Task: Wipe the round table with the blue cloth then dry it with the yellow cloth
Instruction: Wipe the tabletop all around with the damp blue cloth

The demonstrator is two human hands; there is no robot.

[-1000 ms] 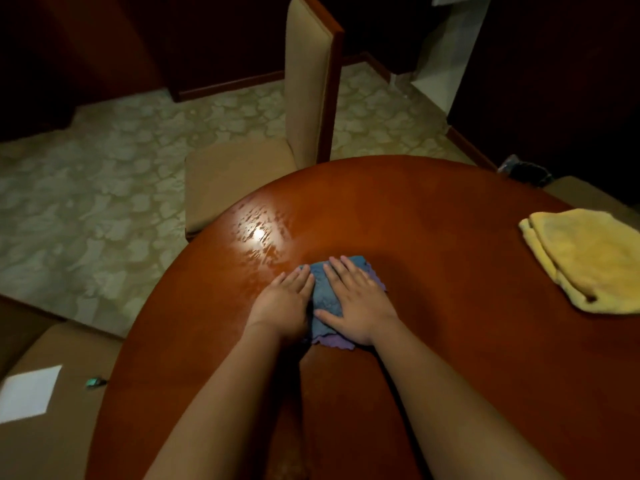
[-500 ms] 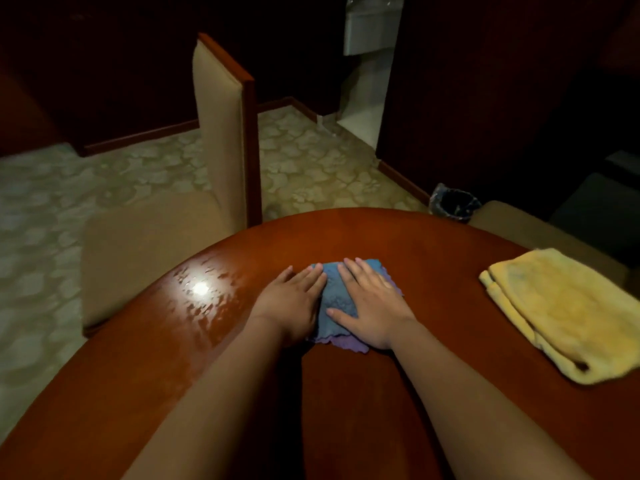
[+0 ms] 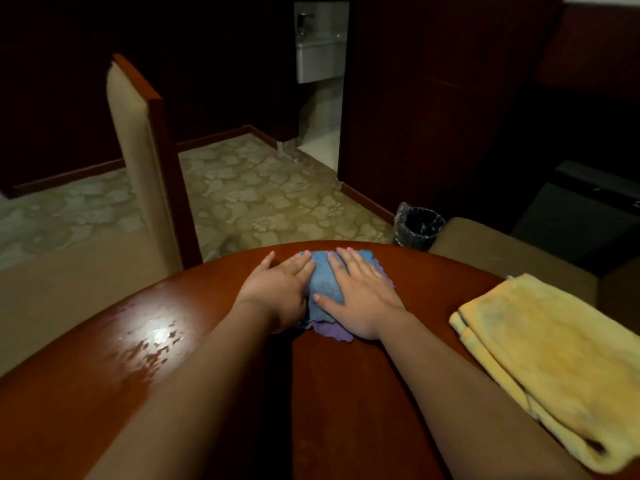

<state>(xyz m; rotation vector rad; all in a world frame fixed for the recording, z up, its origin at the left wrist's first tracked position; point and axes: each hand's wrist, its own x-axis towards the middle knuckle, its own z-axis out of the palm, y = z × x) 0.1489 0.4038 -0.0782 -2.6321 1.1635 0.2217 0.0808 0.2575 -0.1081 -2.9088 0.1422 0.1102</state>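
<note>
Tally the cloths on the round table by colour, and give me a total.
Blue cloth: 1, under the left hand and right hand, both pressing flat.
Yellow cloth: 1, folded, lying apart to the right on the round table.
Total: 2

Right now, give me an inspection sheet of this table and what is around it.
Surface: round table, glossy wood, wet-looking streaks at its left.
Job's things: blue cloth flat near the far edge; yellow cloth folded at the right, untouched.
Clutter: nothing seen.
Hands: left hand and right hand press on the blue cloth, fingers straight.
Cables: nothing seen.
Surroundings: chair at the far left, lined bin on the floor beyond the table.
</note>
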